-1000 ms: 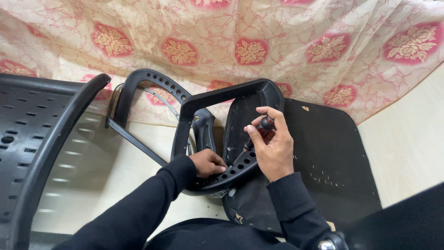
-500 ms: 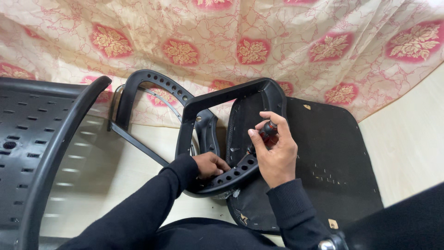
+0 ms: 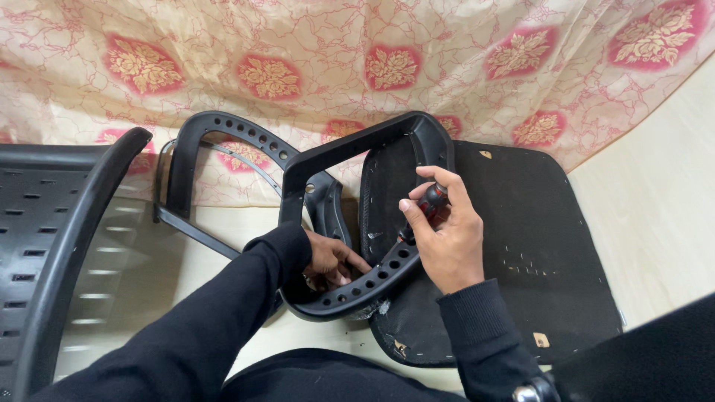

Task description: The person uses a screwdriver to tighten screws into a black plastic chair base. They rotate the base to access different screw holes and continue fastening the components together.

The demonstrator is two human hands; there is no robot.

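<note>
Tilting down-left, the screwdriver point(image 3: 426, 212) in the right hand point(image 3: 447, 238) meets the armrest point(image 3: 372, 279).

your black perforated armrest loop point(image 3: 357, 223) stands tilted against the upturned seat base point(image 3: 521, 246); the black-and-red screwdriver point(image 3: 426, 210) angles down into its holes.

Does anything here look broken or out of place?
Yes. The black seat base lies upside down on the floor, its covering frayed and torn along the near edge by the armrest. A second armrest lies loose against the patterned cloth.
</note>
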